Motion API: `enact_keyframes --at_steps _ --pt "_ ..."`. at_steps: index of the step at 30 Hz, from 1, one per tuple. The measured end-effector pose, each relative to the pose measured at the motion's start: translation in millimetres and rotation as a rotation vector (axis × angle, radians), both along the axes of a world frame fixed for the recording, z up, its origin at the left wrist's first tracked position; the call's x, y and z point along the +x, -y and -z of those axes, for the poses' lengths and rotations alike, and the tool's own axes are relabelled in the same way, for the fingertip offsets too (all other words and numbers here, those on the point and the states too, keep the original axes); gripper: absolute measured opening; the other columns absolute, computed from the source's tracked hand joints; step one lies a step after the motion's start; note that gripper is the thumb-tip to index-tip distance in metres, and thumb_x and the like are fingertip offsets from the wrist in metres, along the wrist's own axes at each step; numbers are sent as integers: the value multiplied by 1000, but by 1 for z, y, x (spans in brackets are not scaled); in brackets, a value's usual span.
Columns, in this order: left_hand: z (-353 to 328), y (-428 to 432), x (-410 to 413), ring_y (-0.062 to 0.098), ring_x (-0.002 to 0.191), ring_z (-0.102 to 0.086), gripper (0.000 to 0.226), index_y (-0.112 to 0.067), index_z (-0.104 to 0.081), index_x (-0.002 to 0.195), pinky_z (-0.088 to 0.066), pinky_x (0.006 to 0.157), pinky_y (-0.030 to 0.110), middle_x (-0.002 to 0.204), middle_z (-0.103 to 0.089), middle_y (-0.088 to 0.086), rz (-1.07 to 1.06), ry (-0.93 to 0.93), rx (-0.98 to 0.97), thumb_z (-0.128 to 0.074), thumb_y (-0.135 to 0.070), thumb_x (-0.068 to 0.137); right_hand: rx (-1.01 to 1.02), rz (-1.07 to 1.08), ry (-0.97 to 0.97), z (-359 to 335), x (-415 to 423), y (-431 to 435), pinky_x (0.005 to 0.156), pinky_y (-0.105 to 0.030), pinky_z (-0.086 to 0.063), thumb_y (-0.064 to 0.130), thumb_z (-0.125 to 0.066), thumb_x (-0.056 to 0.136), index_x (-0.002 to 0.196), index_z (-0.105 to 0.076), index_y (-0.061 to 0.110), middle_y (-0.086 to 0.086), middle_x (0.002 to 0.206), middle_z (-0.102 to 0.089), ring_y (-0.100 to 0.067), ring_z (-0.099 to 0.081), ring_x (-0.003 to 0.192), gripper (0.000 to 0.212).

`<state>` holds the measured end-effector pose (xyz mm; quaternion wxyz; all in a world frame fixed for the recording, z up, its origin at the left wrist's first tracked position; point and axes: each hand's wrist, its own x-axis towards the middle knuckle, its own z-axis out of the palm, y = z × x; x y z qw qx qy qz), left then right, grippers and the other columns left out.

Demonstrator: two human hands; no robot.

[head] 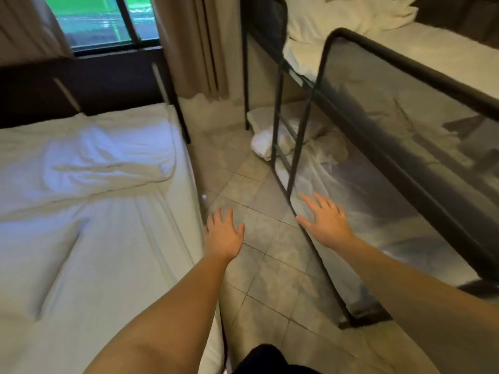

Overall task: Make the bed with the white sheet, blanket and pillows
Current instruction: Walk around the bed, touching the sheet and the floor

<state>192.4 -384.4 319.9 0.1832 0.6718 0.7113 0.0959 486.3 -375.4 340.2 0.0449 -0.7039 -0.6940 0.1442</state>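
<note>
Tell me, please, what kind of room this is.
Probably a shared bedroom, perhaps a hostel dormitory: a metal bunk bed on the right, a second bed with a rumpled white sheet, and a curtained window.

You have a plain white sheet (102, 252) and white blanket (108, 160), a dark brown headboard (102, 85), a black bunk frame (305, 141), tan curtains (189, 44) and mottled beige floor tiles (259, 268) in a grid.
</note>
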Motion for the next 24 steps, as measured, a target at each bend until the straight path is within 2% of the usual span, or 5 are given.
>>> enact_keyframes --at_steps 4,9,14,19,24 --pt "-11 -45 -4 34 155 -12 66 -25 -19 161 -20 125 51 168 -17 10 -81 1 -9 -33 -55 104 11 -66 -27 -4 -7 -68 124 -52 -9 67 -39 96 158 -10 47 4 168 -13 -23 -10 154 70" --pt "-2 -131 -16 34 153 -18 71 -23 -16 162 -23 123 52 167 -19 10 -120 -19 -3 -35 -56 103 26 -129 -57 -1 -17 -160 124 -53 -10 70 -38 96 157 -10 48 6 169 -10 -22 -6 155 71" --pt "-3 -235 -24 34 154 -15 68 -25 -21 161 -22 124 50 168 -18 10 -120 2 -11 -37 -56 103 3 -128 -26 -3 -31 -262 125 -51 -8 69 -37 97 159 -8 46 5 169 -9 -22 -6 155 72" --pt "-11 -333 -47 33 155 -12 67 -25 -19 161 -21 124 52 169 -15 10 -132 -32 -11 -36 -56 104 33 -152 -61 -5 -63 -370 125 -52 -8 70 -36 96 158 -10 45 4 169 -12 -24 -9 155 72" --pt "-7 -415 -77 34 155 -12 67 -24 -19 162 -20 125 51 169 -15 10 -197 -55 7 -35 -54 105 15 -273 -97 2 -101 -474 124 -55 -6 69 -38 96 157 -10 48 3 169 -10 -25 -4 155 71"
